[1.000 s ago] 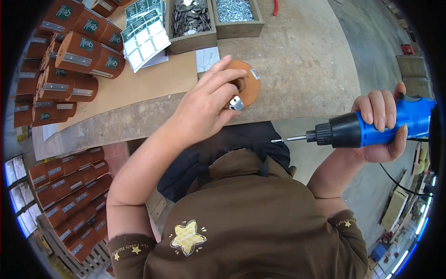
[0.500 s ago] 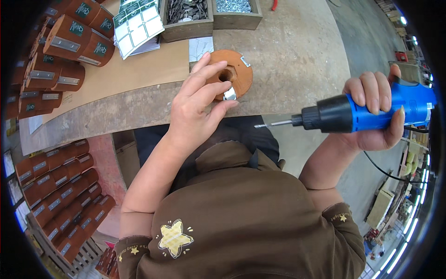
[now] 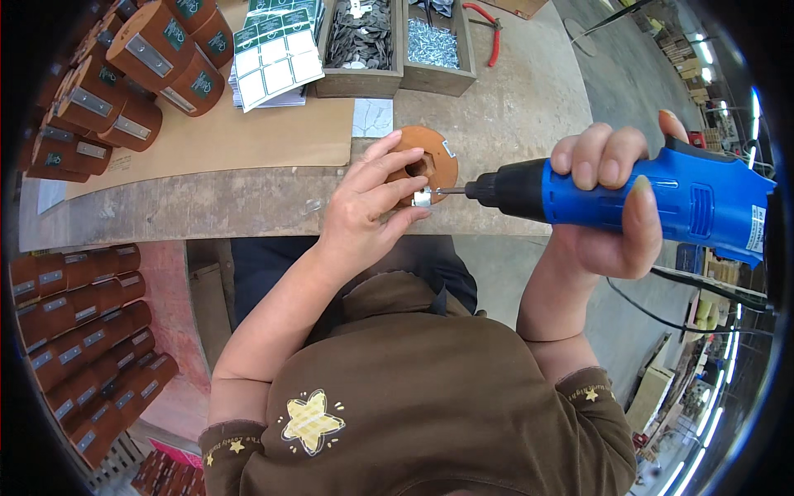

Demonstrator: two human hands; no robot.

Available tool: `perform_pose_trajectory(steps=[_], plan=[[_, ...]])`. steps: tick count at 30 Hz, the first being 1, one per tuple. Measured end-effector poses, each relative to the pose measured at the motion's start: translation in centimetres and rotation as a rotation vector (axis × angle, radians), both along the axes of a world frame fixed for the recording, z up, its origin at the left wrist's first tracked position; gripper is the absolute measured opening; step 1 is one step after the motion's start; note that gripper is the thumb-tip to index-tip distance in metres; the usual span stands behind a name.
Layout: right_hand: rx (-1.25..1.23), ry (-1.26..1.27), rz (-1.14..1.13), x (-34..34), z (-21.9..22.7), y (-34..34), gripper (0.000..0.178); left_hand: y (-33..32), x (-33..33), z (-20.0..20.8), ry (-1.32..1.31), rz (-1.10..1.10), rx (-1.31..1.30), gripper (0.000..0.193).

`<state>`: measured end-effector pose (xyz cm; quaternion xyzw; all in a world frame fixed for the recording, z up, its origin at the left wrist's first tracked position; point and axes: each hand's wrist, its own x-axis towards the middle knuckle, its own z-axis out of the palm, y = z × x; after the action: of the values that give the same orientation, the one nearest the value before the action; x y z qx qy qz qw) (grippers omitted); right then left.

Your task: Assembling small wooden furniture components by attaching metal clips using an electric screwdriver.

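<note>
My left hand (image 3: 364,198) steadies a reddish-brown wooden cylinder (image 3: 442,165) close to the table's near edge. A dark hole opens in the middle of its upper face, with fingers lying across it. A small silver metal plate (image 3: 422,198) shows beside my thumb and fingertips. In my right hand (image 3: 640,221) is a blue and black power screwdriver (image 3: 513,188), lying sideways with its bit pointing left. The bit's tip reaches the metal plate; whether a screw is on it, I cannot make out.
Wooden boxes hold dark metal pieces (image 3: 360,41) and silver screws (image 3: 432,45). Label sheets (image 3: 277,62) and red-handled pliers (image 3: 495,41) lie nearby. Finished-looking cylinders (image 3: 149,50) are piled at left, more (image 3: 74,322) stacked below. A black cord (image 3: 653,318) hangs at right.
My right hand has brought the power screwdriver left, so its bit now meets the plate on the wooden cylinder. My left hand keeps its hold; the whole view has shifted slightly.
</note>
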<state>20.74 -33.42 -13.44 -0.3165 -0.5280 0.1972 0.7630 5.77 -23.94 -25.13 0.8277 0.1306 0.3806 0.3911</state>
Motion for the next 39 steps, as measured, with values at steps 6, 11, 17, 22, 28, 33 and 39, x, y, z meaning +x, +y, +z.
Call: perform_pose_trajectory(steps=[6, 11, 17, 22, 28, 33, 39], plan=[[-0.021, -0.104, -0.005, 0.1, -0.5, 0.4, 0.054, 0.1, 0.3, 0.1, -0.011, -0.017, 0.021, 0.03], [-0.062, -0.136, -0.052, -0.5, -0.3, 0.7, 0.055, 0.2, 0.1, 0.0, -0.016, -0.024, 0.001, 0.03], [-0.087, -0.162, -0.085, -0.6, -0.6, 0.7, 0.057, 0.1, 0.2, 0.1, -0.011, -0.016, 0.002, 0.03], [-0.08, -0.162, -0.087, -0.9, -0.3, 0.8, 0.057, 0.2, 0.1, -0.1, -0.017, -0.025, 0.008, 0.031], [-0.125, -0.184, -0.124, -1.3, -0.3, 0.8, 0.058, 0.2, 0.1, -0.2, -0.019, -0.029, 0.006, 0.031], [-0.155, -0.198, -0.15, -1.5, -0.3, 0.9, 0.059, 0.3, 0.1, -0.2, -0.023, -0.037, -0.027, 0.03], [-0.147, -0.238, -0.145, -1.6, 0.0, 1.3, 0.06, 0.3, 0.2, 0.1, -0.017, -0.038, -0.046, 0.03]])
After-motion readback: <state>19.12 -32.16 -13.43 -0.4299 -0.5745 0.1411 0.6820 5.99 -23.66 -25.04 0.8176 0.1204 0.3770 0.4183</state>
